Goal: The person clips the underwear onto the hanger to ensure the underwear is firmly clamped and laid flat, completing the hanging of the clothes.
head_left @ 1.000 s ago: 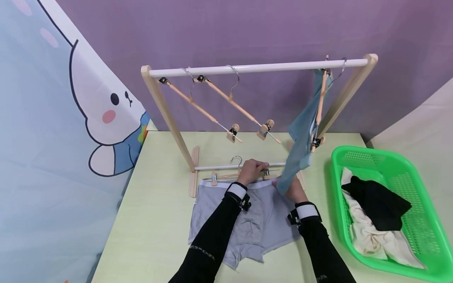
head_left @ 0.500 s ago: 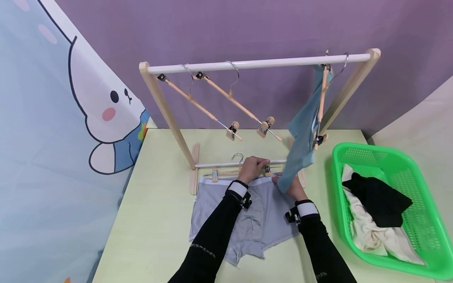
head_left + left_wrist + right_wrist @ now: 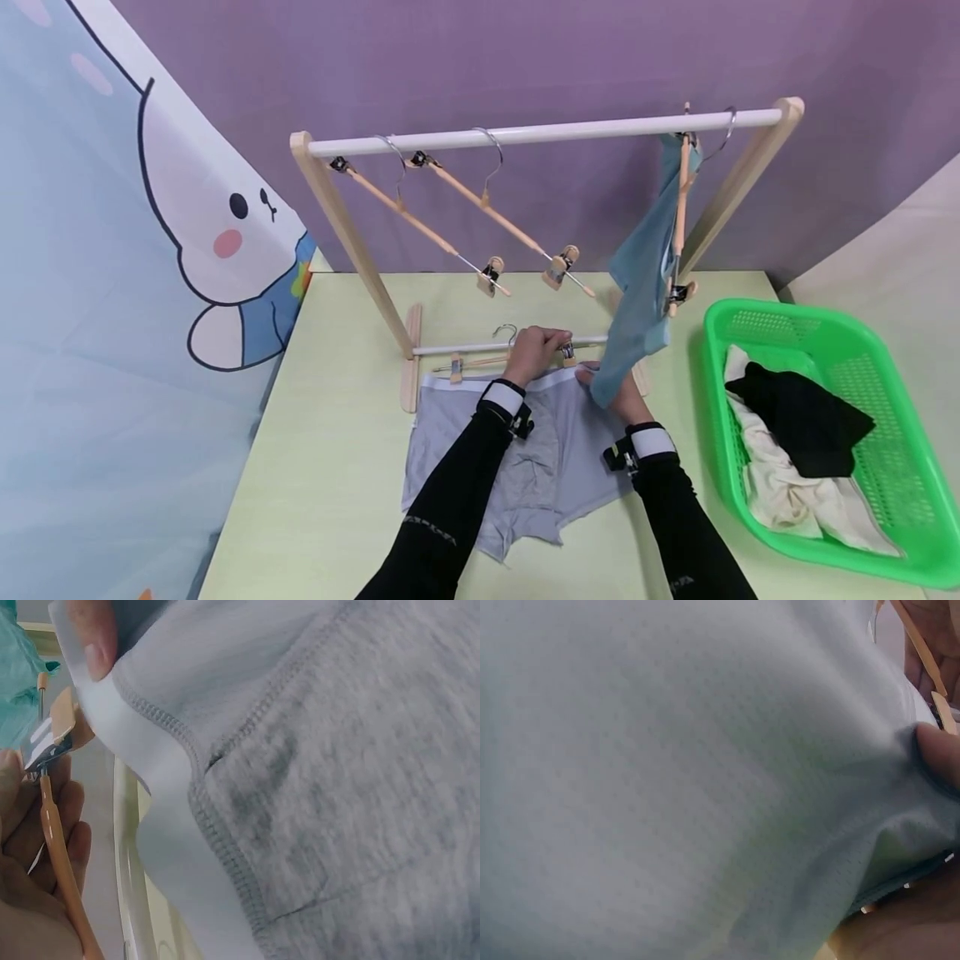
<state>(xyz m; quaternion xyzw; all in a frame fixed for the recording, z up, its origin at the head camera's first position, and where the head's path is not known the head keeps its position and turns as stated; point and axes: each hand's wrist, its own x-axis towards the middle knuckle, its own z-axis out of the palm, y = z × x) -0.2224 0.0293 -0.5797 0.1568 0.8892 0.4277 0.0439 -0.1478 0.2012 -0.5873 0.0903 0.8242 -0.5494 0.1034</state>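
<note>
Our left hand (image 3: 534,354) pinches the hanger (image 3: 487,362)'s right clip (image 3: 567,355), just beyond the crosswise waistband (image 3: 171,844) of the grey boxer briefs (image 3: 536,467) on the table (image 3: 322,467); our right hand (image 3: 628,403) pinches that waistband near its right end.

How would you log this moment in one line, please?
left hand: holds lower hanger at clip | right hand: pinches gray shorts at waistband | blue garment: on rail hanger | basket: black cloth, white cloth

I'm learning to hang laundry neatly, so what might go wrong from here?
The blue garment drapes partly over the right hand, so it might snag as that hand moves. The left hand holds a clip by the waistband of the grey shorts; it may catch only the edge and slip.
</note>
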